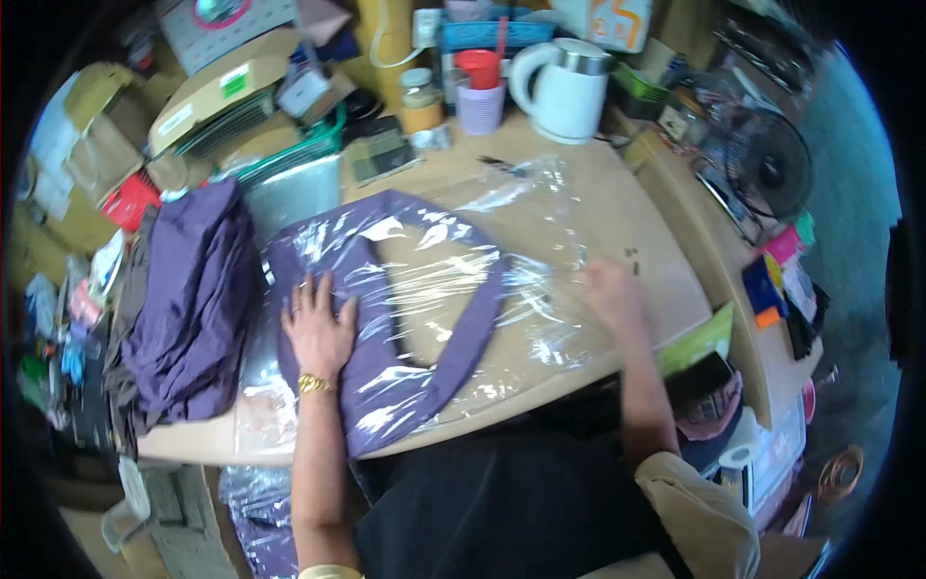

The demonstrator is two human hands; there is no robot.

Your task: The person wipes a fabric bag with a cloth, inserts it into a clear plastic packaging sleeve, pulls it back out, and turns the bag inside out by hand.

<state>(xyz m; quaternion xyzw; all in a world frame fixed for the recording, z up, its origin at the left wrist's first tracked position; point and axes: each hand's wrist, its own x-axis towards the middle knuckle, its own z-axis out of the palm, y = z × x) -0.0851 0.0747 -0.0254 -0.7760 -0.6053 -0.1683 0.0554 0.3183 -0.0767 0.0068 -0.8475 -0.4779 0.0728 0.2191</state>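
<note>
A folded purple garment (328,227) lies on the table inside a clear plastic bag (555,207). The garment bends round in a loop, with bare tabletop showing through the plastic in its middle. My left hand (321,328) rests flat on the garment's left part, fingers spread, a gold bracelet at the wrist. Over at the bag's right side, my right hand (612,288) is closed at the plastic's edge and blurred by motion. Creases in the plastic run toward it. Its fingertips do not show clearly.
A heap of purple clothing (193,299) is at the left. Along the back stand a white kettle (569,92), a lilac cup (479,108) and a jar (420,101). A black fan (769,164) sits at the right. More bagged garments (260,516) lie below the table.
</note>
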